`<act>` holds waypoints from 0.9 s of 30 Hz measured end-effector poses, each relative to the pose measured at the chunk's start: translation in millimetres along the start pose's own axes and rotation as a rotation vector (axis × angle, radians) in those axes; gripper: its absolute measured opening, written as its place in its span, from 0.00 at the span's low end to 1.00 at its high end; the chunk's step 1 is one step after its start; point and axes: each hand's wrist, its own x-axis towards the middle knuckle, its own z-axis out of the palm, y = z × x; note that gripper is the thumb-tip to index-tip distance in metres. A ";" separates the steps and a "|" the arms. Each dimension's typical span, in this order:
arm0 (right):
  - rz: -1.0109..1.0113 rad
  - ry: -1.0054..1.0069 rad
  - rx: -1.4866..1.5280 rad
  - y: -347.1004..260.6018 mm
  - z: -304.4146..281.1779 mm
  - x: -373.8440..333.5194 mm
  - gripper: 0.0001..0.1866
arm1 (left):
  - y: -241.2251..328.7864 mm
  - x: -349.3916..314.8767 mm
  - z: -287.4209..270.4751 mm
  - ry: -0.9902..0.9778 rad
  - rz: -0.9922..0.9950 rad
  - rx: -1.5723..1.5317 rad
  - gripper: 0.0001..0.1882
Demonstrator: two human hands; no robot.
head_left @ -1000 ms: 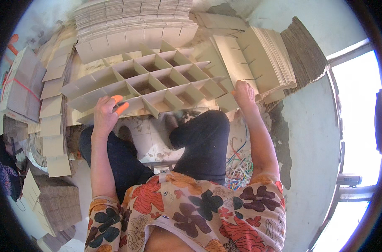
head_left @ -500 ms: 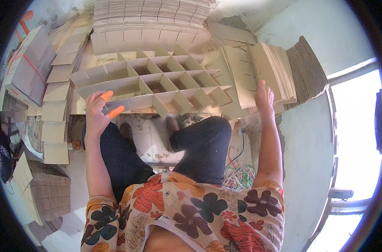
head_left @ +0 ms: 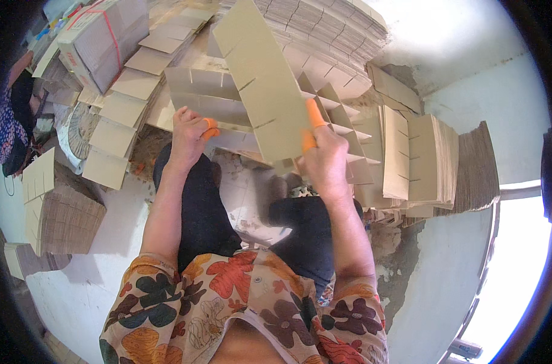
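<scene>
A half-assembled cardboard divider grid [head_left: 206, 82], made of slotted strips crossing one another, lies on the work surface in front of me. My right hand [head_left: 327, 155] grips one loose slotted cardboard strip [head_left: 260, 79] near its lower end. The strip slants up to the left above the grid and hides much of its middle. My left hand [head_left: 191, 133] is closed at the left end of the grid's nearest strip, thumb and fingers pressed together there. Orange finger covers sit on the thumb and a finger of both hands.
Slotted cardboard stacks [head_left: 433, 161] stand at the right, with a long stack [head_left: 330, 30] at the back. Overlapping cardboard pieces [head_left: 127, 91] line the left side beside a strapped carton [head_left: 100, 45]. Another cardboard stack [head_left: 70, 218] is at the lower left.
My right hand has come from the right-hand stack to the grid, now carrying a cardboard strip. My left thumb and finger, apart before, have closed together. The whole view has turned.
</scene>
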 end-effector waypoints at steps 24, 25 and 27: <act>-0.095 -0.219 -0.071 -7.6 43.3 -16.9 0.10 | -5.7 1.0 3.7 -0.025 -0.009 -0.013 0.09; -0.069 -0.244 -0.049 -8.2 43.4 -19.4 0.11 | -5.2 -0.1 3.5 -0.022 -0.007 -0.018 0.09; -0.007 -0.293 -0.006 -11.6 43.6 -21.8 0.11 | -3.1 1.1 3.6 -0.001 0.004 -0.016 0.10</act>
